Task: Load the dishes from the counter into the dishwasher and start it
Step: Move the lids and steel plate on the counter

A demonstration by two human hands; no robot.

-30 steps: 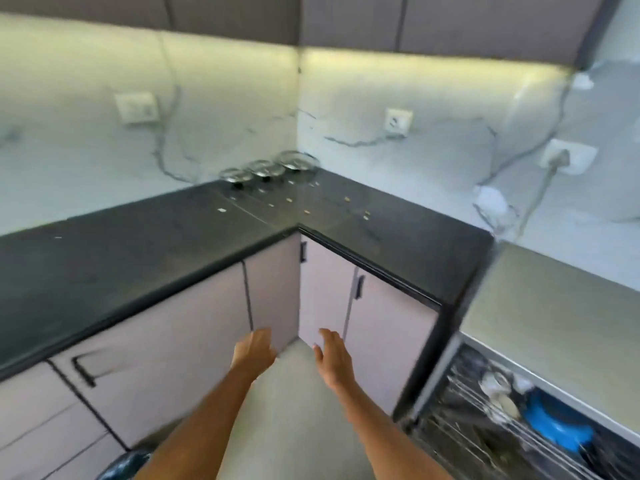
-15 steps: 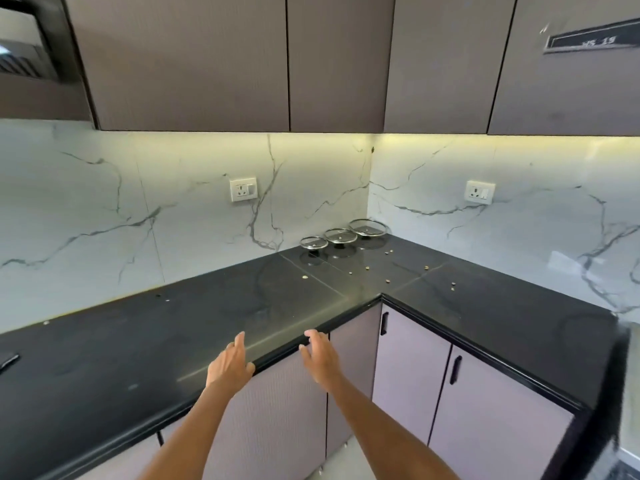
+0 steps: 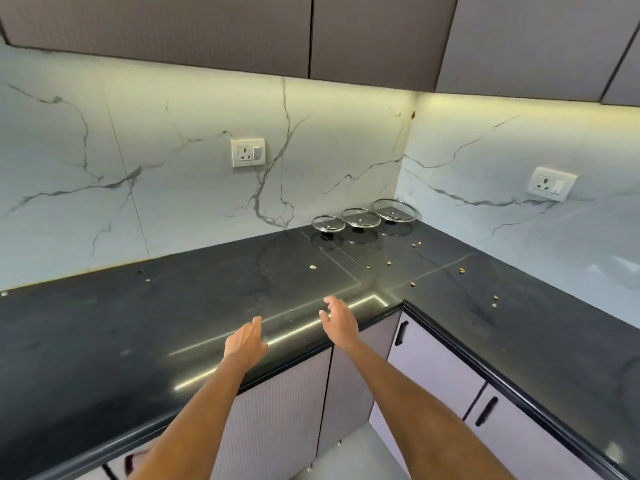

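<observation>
Three round glass lids lean in the far corner of the black counter (image 3: 173, 323): a small lid (image 3: 328, 223), a middle lid (image 3: 361, 217) and a larger lid (image 3: 394, 210), each with a metal rim. My left hand (image 3: 246, 344) hovers over the counter's front edge, fingers stretched and apart, holding nothing. My right hand (image 3: 337, 322) is a little further forward over the counter, also open and empty. Both hands are well short of the lids. The dishwasher is out of view.
Small yellowish crumbs (image 3: 412, 284) are scattered over the counter near the corner. Marble backsplash carries two wall sockets (image 3: 248, 152) (image 3: 551, 184). Dark upper cabinets (image 3: 311, 32) hang overhead. Pale lower cabinet doors (image 3: 429, 368) with black handles stand under the counter.
The view has swung up and left, away from the open dishwasher, onto the corner counter. Both hands have risen from in front of the lower cabinets to over the counter edge.
</observation>
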